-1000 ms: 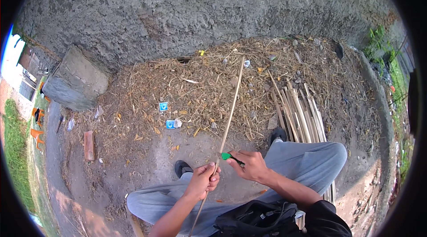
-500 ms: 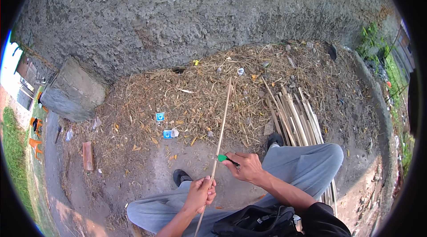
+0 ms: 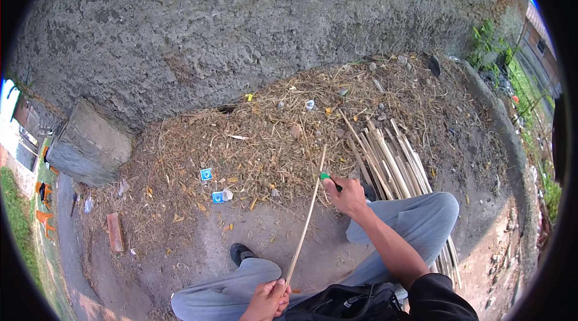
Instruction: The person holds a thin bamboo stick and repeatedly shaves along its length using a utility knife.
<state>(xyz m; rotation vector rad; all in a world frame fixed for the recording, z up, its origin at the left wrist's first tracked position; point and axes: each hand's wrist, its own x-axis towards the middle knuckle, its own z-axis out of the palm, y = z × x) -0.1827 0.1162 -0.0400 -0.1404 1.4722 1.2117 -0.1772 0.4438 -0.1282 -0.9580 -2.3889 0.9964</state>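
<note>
A long, thin, pale strip of bamboo or wood (image 3: 307, 218) slants up and away from my lap. My left hand (image 3: 267, 301) is closed around its near part, low in the head view between my knees. Farther along, close to the strip's far end, my right hand (image 3: 347, 196) grips a small green-and-black hand tool (image 3: 325, 176). The tool's green end meets the strip or lies right beside it. Any blade on it is too small to make out, and my fingers hide most of its black part.
Beside my right leg lies a bundle of pale strips (image 3: 397, 167), partly under the knee. Shavings and dry leaves (image 3: 265, 152) litter the ground before a rough wall (image 3: 271, 26). A concrete block (image 3: 93, 143), a brick (image 3: 115, 232) and blue packets (image 3: 221, 196) are to the left.
My left hand has drawn back toward my lap with the strip. My right hand and the tool have moved forward, closer to the strip's far end. The view has shifted slightly.
</note>
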